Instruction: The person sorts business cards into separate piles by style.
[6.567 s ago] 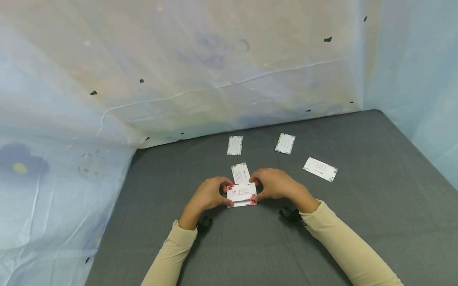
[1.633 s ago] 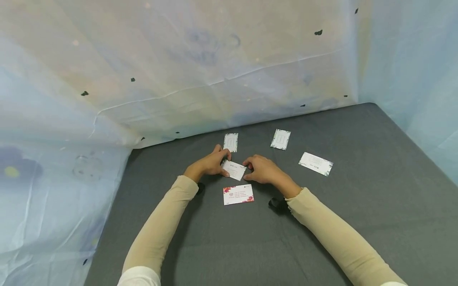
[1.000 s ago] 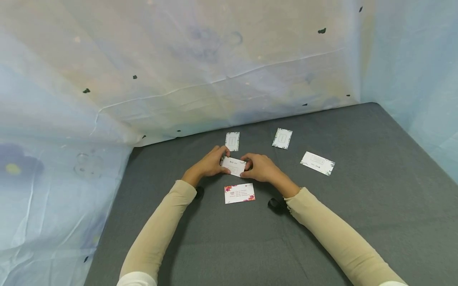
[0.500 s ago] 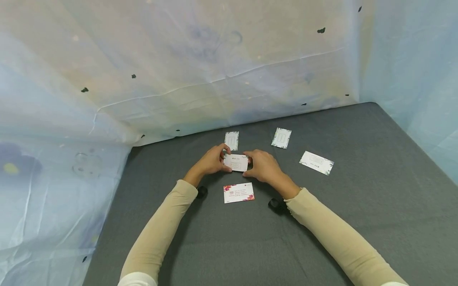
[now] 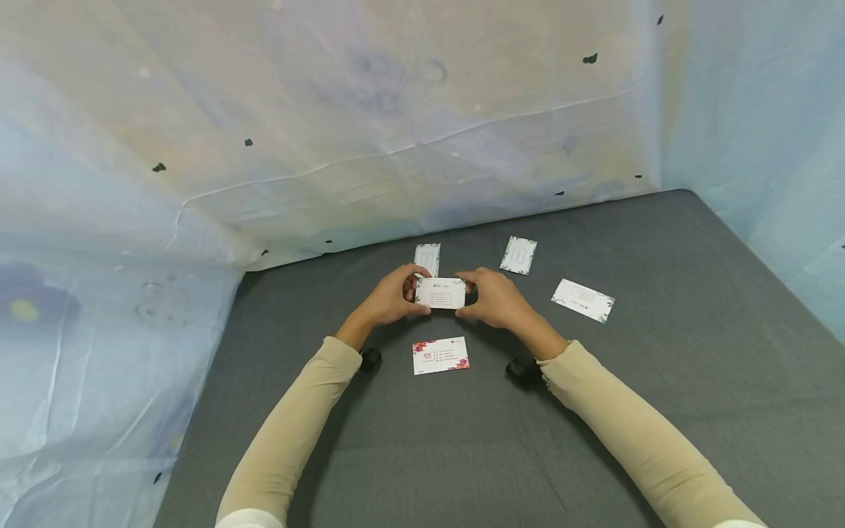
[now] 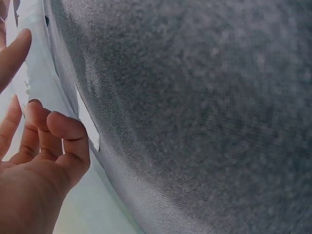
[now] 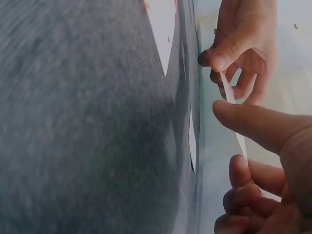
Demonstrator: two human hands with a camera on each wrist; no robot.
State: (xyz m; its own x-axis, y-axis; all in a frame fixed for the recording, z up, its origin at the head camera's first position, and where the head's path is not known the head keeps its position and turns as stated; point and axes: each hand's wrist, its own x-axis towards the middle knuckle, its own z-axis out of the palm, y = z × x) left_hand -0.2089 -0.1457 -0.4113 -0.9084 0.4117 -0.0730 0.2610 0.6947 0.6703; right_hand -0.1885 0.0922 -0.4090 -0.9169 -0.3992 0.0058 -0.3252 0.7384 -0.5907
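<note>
A white business card [image 5: 440, 293] with green leafy corners and dark print is held up between both hands, its printed face toward the head camera. My left hand [image 5: 394, 295] pinches its left end between thumb and fingers. The right end sits in the pinch of my right hand [image 5: 498, 299]. In the right wrist view the same card shows edge-on as a thin white strip, with the right hand [image 7: 273, 170] and left hand [image 7: 251, 44] at its ends. Closer to the body, a white business card with red flowers [image 5: 441, 356] lies flat on the table.
Behind the held card lies another leafy card [image 5: 428, 257], partly covered by the left hand. Two more, an upright card [image 5: 518, 255] and a slanted card [image 5: 584, 301], lie to the right on the grey table [image 5: 660, 411]. A patterned cloth wall [image 5: 422, 132] rises behind.
Earlier, both hands held overlapping red-flowered cards; these have been let go and one shows on the table. The leafy card was gripped, lifted, turned level and moved slightly right.
</note>
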